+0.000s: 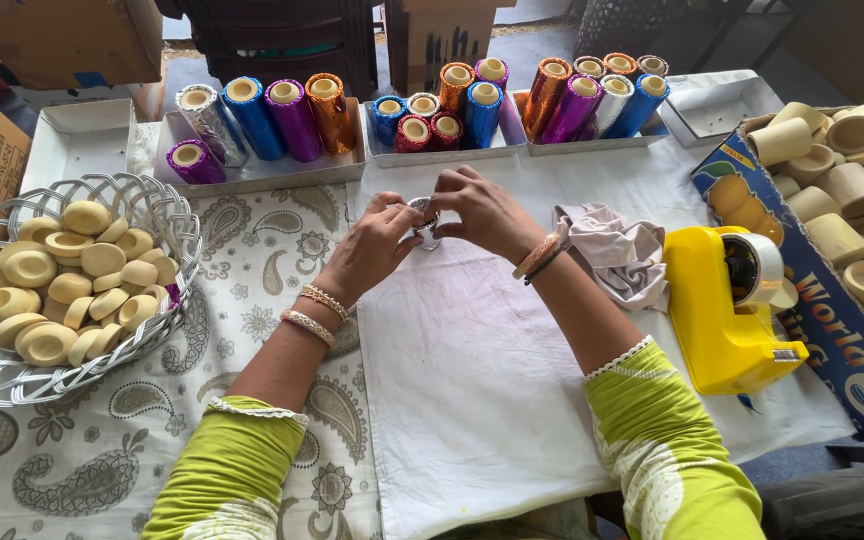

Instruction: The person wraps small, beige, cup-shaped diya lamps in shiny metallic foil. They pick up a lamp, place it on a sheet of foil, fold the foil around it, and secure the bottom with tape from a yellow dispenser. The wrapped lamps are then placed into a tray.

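While a small silver-wrapped piece point(424, 222) was pinched between left hand point(372, 245) and right hand point(480, 212) (above the white cloth point(472, 380)), its foil could be torn by hard pressing.

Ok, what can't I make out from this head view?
- Small silver piece: mostly hidden by left hand and right hand; shape unclear.
- Grip: fingertips overlap, contact unclear.
- Tape roll: partly behind yellow dispenser.
- Box of cups: cut by right edge.
- Basket: cut by left edge.
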